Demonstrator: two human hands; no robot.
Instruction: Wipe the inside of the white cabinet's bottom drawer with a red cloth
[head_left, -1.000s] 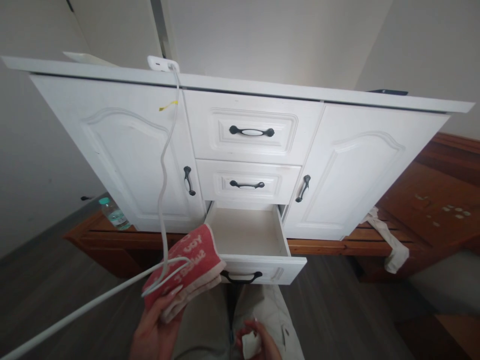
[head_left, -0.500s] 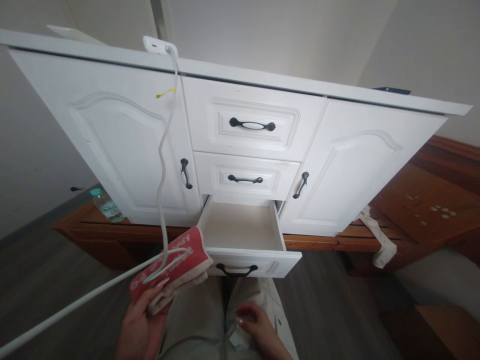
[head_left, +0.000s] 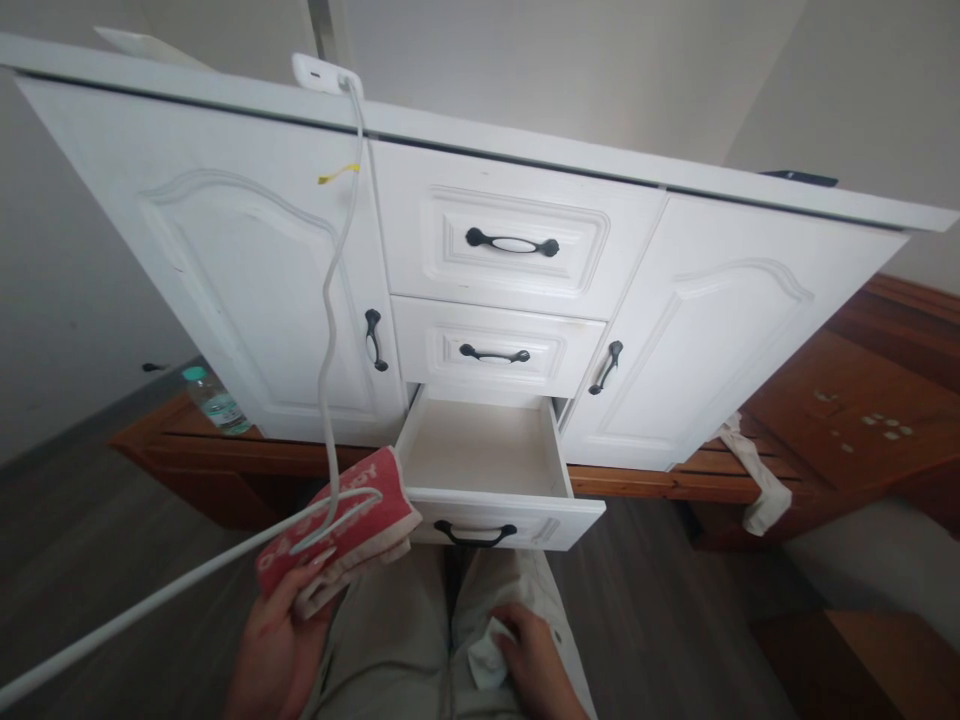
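Towel [head_left: 371, 525], red with pale lettering, is folded in the left hand [head_left: 277, 635], its thumb pinching from above and its other fingers largely hidden beneath. In view it overlaps the left front corner of the open bottom drawer [head_left: 491, 455]. One second ago it reached the left end of the drawer's handle [head_left: 476, 535]; now that whole handle shows. The right hand [head_left: 536, 660] has turned from palm-up to back-up, thumb and bent fingers pinching a white wad [head_left: 487, 657] over the trousers [head_left: 397, 640]. The drawer stays equally far out. A white cable [head_left: 326, 340] hangs from an adapter [head_left: 322, 74] at the cabinet top's front edge [head_left: 525, 140] and passes across the towel.
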